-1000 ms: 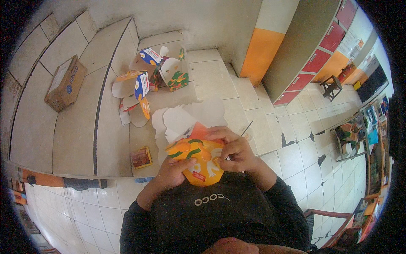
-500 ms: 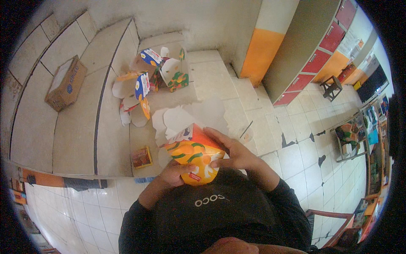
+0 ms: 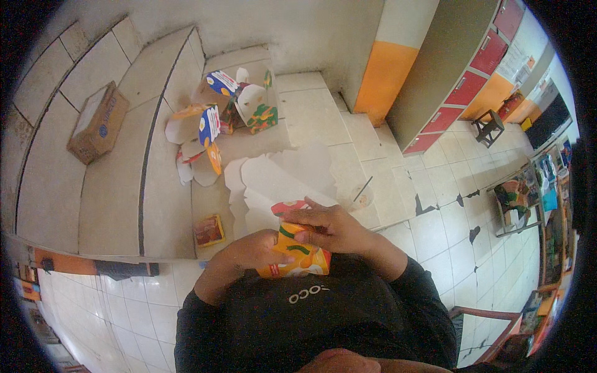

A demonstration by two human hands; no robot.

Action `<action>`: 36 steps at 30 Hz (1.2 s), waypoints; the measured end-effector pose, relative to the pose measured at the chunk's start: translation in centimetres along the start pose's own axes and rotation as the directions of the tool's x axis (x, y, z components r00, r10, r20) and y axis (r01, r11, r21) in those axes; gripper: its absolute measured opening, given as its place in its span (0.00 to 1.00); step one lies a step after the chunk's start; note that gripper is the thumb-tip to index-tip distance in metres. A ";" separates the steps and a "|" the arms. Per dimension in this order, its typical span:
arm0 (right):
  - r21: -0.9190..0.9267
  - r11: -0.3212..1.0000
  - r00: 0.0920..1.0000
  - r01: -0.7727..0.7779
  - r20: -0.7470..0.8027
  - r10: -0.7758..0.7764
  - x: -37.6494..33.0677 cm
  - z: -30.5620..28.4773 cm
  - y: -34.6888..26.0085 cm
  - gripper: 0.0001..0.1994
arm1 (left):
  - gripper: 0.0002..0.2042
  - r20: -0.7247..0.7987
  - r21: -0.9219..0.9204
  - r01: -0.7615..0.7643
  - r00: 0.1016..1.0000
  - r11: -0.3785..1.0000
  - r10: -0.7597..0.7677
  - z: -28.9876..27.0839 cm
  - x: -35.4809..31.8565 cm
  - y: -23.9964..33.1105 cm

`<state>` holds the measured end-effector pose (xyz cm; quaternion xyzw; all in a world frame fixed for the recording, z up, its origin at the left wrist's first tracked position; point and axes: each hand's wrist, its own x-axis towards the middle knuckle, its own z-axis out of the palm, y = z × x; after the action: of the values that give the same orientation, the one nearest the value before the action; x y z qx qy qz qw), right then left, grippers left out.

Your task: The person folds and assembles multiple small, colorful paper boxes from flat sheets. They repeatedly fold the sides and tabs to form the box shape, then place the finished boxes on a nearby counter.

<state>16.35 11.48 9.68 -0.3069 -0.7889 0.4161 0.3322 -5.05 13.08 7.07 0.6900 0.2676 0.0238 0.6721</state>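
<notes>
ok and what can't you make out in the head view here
Head view, all four:
Yellow carton: sides partly hidden by the left hand and right hand
Red-yellow packet: surface details too blurred
Thin dark stick: too small to identify
Right-hand shelves: cut off by dark lens rim

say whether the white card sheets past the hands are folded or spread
Spread: the white card sheets lie out flat, their wavy edges showing.

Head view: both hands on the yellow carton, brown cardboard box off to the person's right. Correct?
Not quite. The brown cardboard box is off to the person's left, as the head view shows. The rest holds: left hand and right hand are both on the yellow carton.
</notes>
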 end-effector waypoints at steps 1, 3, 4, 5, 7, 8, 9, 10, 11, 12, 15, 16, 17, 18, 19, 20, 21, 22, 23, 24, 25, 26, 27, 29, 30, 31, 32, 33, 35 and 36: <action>0.044 0.999 0.999 0.030 -0.033 -0.029 0.0 0.0 0.0 0.18 | 0.18 -0.036 -0.108 0.008 0.999 0.994 -0.012 0.2 -0.1 0.3; -0.047 0.999 1.000 -0.016 0.019 0.017 -0.2 0.1 0.3 0.17 | 0.18 -0.106 -0.320 0.013 0.993 0.947 -0.049 0.7 -0.3 1.0; -0.093 0.995 0.998 -0.037 0.043 0.041 -0.4 0.1 0.4 0.16 | 0.18 -0.123 -0.300 0.010 0.991 0.954 -0.049 0.8 -0.3 1.2; -0.091 0.994 0.997 -0.054 0.051 0.058 -0.3 0.0 0.2 0.16 | 0.18 -0.142 -0.279 0.008 0.989 0.960 -0.050 0.7 -0.4 1.3; -0.086 0.993 0.993 -0.086 0.067 0.092 -0.2 -0.3 -0.5 0.15 | 0.18 -0.182 -0.203 0.085 0.976 0.976 -0.123 0.8 -0.5 1.6; -0.136 0.990 0.996 -0.048 0.065 0.057 -0.3 -0.4 -0.5 0.15 | 0.17 -0.207 -0.150 0.162 0.959 0.975 -0.191 0.8 -0.5 1.8; -0.186 0.982 0.998 -0.009 0.065 0.022 -0.4 -0.5 -0.5 0.15 | 0.17 -0.236 -0.098 0.240 0.937 0.966 -0.257 0.8 -0.5 1.9; -0.235 0.972 0.998 0.029 0.067 -0.014 -0.5 -0.6 -0.4 0.15 | 0.17 -0.272 -0.082 0.223 0.933 0.971 -0.237 0.8 -0.6 1.8; -0.287 0.952 0.993 0.104 0.091 -0.081 -0.6 -0.9 -0.3 0.15 | 0.16 -0.307 -0.063 0.205 0.927 0.977 -0.214 0.7 -0.7 1.5; -0.335 0.925 0.982 0.178 0.119 -0.146 -0.7 -1.2 -0.2 0.15 | 0.15 -0.342 -0.045 0.187 0.920 0.981 -0.191 0.8 -0.8 1.3; -0.356 0.879 0.941 0.319 0.226 -0.250 -0.9 -2.3 -0.1 0.14 | 0.14 -0.282 -0.419 -0.041 0.956 0.907 -0.087 1.9 -0.9 0.6; -0.341 0.872 0.926 0.352 0.263 -0.270 -0.8 -2.5 -0.1 0.14 | 0.14 -0.280 -0.430 -0.053 0.957 0.901 -0.077 2.1 -0.7 0.0; -0.370 0.842 0.909 0.392 0.299 -0.292 -0.6 -2.7 -0.3 0.14 | 0.13 -0.278 -0.442 -0.065 0.958 0.895 -0.067 2.2 -0.3 -0.7; -0.397 0.810 0.890 0.432 0.334 -0.311 -0.4 -2.8 -0.6 0.14 | 0.13 -0.276 -0.452 -0.077 0.960 0.888 -0.057 2.3 -0.1 -1.3; -0.421 0.775 0.869 0.471 0.370 -0.328 -0.2 -2.9 -0.8 0.14 | 0.13 -0.269 -0.459 -0.059 0.960 0.887 -0.076 2.3 -0.1 -1.5; -0.436 0.768 0.864 0.469 0.406 -0.298 -0.2 -3.1 -0.8 0.13 | 0.12 -0.262 -0.464 -0.042 0.961 0.885 -0.092 2.2 0.0 -1.7; -0.450 0.760 0.857 0.468 0.440 -0.267 -0.2 -3.2 -0.9 0.13 | 0.12 -0.255 -0.468 -0.025 0.961 0.883 -0.108 2.2 0.0 -1.7; -0.465 0.752 0.849 0.467 0.473 -0.235 -0.2 -3.3 -1.0 0.13 | 0.12 -0.265 -0.447 -0.028 0.959 0.894 -0.102 2.2 0.1 -1.7; -0.467 0.745 0.839 0.477 0.493 -0.228 0.0 -3.6 -1.1 0.12 | 0.12 -0.276 -0.424 -0.032 0.956 0.905 -0.096 2.2 0.1 -1.5; -0.470 0.737 0.830 0.486 0.513 -0.220 0.1 -3.9 -1.2 0.12 | 0.12 -0.287 -0.401 -0.035 0.954 0.915 -0.090 2.2 0.2 -1.4; -0.473 0.729 0.819 0.496 0.532 -0.212 0.2 -4.1 -1.3 0.12 | 0.13 -0.277 -0.412 -0.035 0.957 0.911 -0.088 2.2 0.2 -1.4; -0.455 0.736 0.808 0.501 0.550 -0.210 0.3 -4.2 -1.2 0.13 | 0.13 -0.267 -0.421 -0.037 0.960 0.906 -0.085 2.1 0.2 -1.5; -0.438 0.743 0.797 0.506 0.568 -0.208 0.4 -4.3 -1.1 0.13 | 0.14 -0.256 -0.429 -0.038 0.963 0.902 -0.082 2.1 0.3 -1.5; -0.409 0.774 0.801 0.484 0.563 -0.203 0.3 -4.2 -1.1 0.15 | 0.14 -0.271 -0.523 -0.086 0.960 0.848 -0.069 2.4 0.3 -1.4; -0.397 0.796 0.817 0.457 0.541 -0.199 0.2 -3.8 -1.2 0.17 | 0.14 -0.280 -0.568 -0.111 0.958 0.815 -0.065 2.6 0.3 -1.5; -0.383 0.818 0.832 0.430 0.519 -0.194 0.0 -3.5 -1.3 0.19 | 0.14 -0.288 -0.595 -0.102 0.953 0.797 -0.093 2.7 0.4 -2.3; -0.415 0.778 0.828 0.472 0.510 -0.231 -0.3 -3.0 -1.0 0.20 | 0.13 -0.292 -0.622 -0.093 0.949 0.778 -0.120 2.7 0.6 -3.2; -0.446 0.734 0.822 0.512 0.503 -0.267 -0.7 -2.5 -0.6 0.21 | 0.13 -0.295 -0.648 -0.085 0.944 0.757 -0.147 2.7 0.8 -3.8; -0.402 0.821 0.875 0.406 0.429 -0.223 -1.3 -2.0 -0.6 0.24 | 0.13 -0.365 -0.590 -0.159 0.927 0.792 -0.086 3.0 1.2 -3.7; -0.306 0.919 0.920 0.249 0.370 -0.126 -1.5 -2.0 -1.0 0.24 | 0.13 -0.397 -0.559 -0.194 0.916 0.806 -0.056 3.1 1.3 -3.3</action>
<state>18.54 10.80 10.99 -0.2052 -0.9215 0.2833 0.1689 -3.86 10.58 3.23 0.4383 0.3510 0.2688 0.7826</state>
